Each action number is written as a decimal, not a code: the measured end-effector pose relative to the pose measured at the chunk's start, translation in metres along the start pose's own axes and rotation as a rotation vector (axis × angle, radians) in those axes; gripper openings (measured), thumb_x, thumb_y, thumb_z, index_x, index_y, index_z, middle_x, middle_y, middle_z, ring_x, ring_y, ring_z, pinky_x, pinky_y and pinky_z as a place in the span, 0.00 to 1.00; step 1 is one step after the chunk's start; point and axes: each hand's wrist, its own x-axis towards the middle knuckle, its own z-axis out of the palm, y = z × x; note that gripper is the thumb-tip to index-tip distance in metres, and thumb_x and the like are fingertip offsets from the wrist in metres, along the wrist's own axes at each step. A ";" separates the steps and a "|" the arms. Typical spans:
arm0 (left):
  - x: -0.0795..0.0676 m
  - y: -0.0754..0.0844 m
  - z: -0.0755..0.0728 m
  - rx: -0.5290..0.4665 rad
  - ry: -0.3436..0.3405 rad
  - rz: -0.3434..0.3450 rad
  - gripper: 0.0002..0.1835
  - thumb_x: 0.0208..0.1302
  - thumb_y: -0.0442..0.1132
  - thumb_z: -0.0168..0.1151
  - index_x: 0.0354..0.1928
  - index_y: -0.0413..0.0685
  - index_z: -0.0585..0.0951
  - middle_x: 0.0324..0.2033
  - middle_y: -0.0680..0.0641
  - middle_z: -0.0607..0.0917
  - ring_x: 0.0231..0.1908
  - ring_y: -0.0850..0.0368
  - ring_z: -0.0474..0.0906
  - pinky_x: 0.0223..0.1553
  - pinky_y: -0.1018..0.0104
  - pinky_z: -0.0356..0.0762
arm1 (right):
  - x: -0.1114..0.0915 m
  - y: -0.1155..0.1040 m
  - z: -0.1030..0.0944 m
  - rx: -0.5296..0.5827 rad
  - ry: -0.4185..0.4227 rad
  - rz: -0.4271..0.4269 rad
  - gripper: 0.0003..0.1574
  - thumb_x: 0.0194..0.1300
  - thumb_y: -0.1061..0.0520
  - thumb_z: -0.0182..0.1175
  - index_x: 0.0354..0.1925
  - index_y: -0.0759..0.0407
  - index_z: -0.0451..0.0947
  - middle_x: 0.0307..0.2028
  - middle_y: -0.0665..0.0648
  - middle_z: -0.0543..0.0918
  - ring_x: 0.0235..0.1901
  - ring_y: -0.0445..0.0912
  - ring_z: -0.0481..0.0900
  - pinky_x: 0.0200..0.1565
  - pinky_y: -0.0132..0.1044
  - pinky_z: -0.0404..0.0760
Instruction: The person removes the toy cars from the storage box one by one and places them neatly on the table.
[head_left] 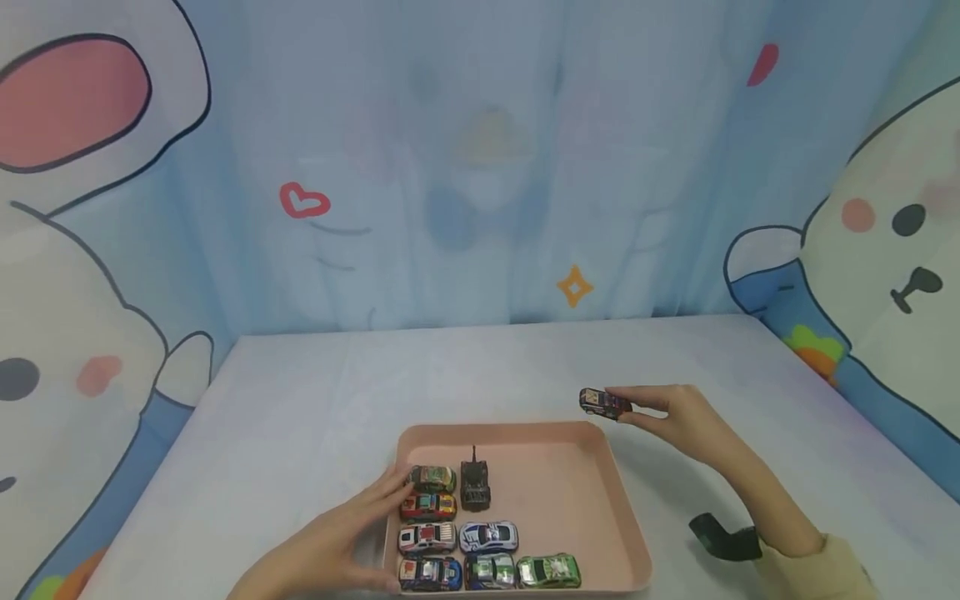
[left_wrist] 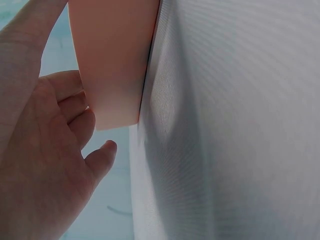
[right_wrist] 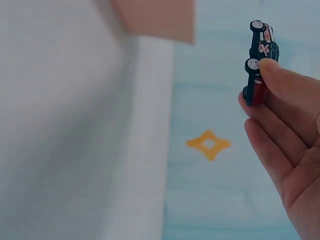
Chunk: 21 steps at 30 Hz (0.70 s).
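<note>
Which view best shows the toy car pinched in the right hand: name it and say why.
The right wrist view: the toy car appears largest there, its white wheel hubs and markings distinct. The head view shows it small in the right hand; the left wrist view shows none of it.

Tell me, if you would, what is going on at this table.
A person's right hand pinches a dark toy car above the table, near the far right corner of a pink tray, while the left hand touches the tray's left side. Seven other cars and a dark tank-like toy sit in the tray, mostly toward its left and near sides.
</note>
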 end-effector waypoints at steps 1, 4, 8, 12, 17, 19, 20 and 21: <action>0.000 -0.001 0.001 -0.002 -0.005 0.001 0.52 0.48 0.64 0.65 0.72 0.52 0.56 0.72 0.48 0.48 0.67 0.42 0.50 0.56 0.38 0.61 | 0.001 0.007 0.002 -0.003 -0.006 0.016 0.23 0.53 0.65 0.68 0.50 0.62 0.81 0.43 0.61 0.83 0.43 0.57 0.81 0.40 0.48 0.80; 0.000 -0.003 0.003 -0.002 -0.016 -0.001 0.52 0.48 0.64 0.65 0.72 0.53 0.55 0.72 0.49 0.47 0.67 0.42 0.50 0.56 0.39 0.61 | 0.003 0.024 0.014 -0.004 -0.041 0.048 0.22 0.54 0.65 0.67 0.50 0.64 0.80 0.43 0.64 0.83 0.44 0.59 0.80 0.41 0.49 0.80; 0.000 -0.003 0.003 0.002 -0.020 0.010 0.53 0.48 0.63 0.66 0.72 0.50 0.55 0.72 0.47 0.47 0.67 0.42 0.49 0.56 0.41 0.62 | 0.005 0.035 0.026 0.005 -0.100 0.071 0.21 0.55 0.64 0.66 0.50 0.65 0.80 0.43 0.65 0.82 0.45 0.60 0.79 0.42 0.49 0.79; -0.001 -0.004 0.002 0.003 -0.015 0.010 0.52 0.48 0.62 0.66 0.72 0.49 0.55 0.72 0.46 0.47 0.67 0.41 0.49 0.56 0.40 0.62 | 0.010 0.039 0.028 0.014 -0.156 0.077 0.21 0.57 0.63 0.65 0.50 0.67 0.79 0.44 0.66 0.82 0.45 0.61 0.79 0.43 0.50 0.78; 0.000 -0.004 0.001 0.004 -0.011 -0.008 0.53 0.48 0.63 0.67 0.72 0.52 0.55 0.72 0.46 0.47 0.67 0.41 0.50 0.55 0.39 0.62 | 0.017 0.044 0.029 0.010 -0.220 0.060 0.20 0.56 0.65 0.65 0.49 0.68 0.79 0.44 0.65 0.82 0.45 0.59 0.79 0.44 0.48 0.79; 0.000 -0.005 0.002 0.000 -0.008 -0.010 0.53 0.48 0.63 0.67 0.72 0.52 0.55 0.71 0.46 0.47 0.67 0.41 0.50 0.55 0.39 0.61 | 0.019 0.046 0.030 0.017 -0.250 0.052 0.20 0.56 0.66 0.65 0.49 0.68 0.80 0.45 0.64 0.82 0.45 0.58 0.79 0.44 0.47 0.79; 0.000 -0.005 0.002 -0.004 -0.009 -0.010 0.53 0.48 0.63 0.67 0.72 0.52 0.54 0.71 0.46 0.47 0.67 0.41 0.50 0.56 0.39 0.61 | 0.020 0.046 0.031 0.023 -0.264 0.047 0.20 0.56 0.66 0.65 0.49 0.68 0.80 0.45 0.64 0.82 0.45 0.58 0.79 0.44 0.47 0.79; 0.000 -0.006 0.003 -0.012 -0.010 -0.012 0.53 0.48 0.62 0.67 0.72 0.52 0.55 0.71 0.47 0.47 0.67 0.41 0.50 0.56 0.39 0.61 | 0.021 0.047 0.032 0.025 -0.278 0.043 0.20 0.56 0.66 0.65 0.49 0.68 0.80 0.45 0.64 0.82 0.45 0.57 0.80 0.43 0.46 0.79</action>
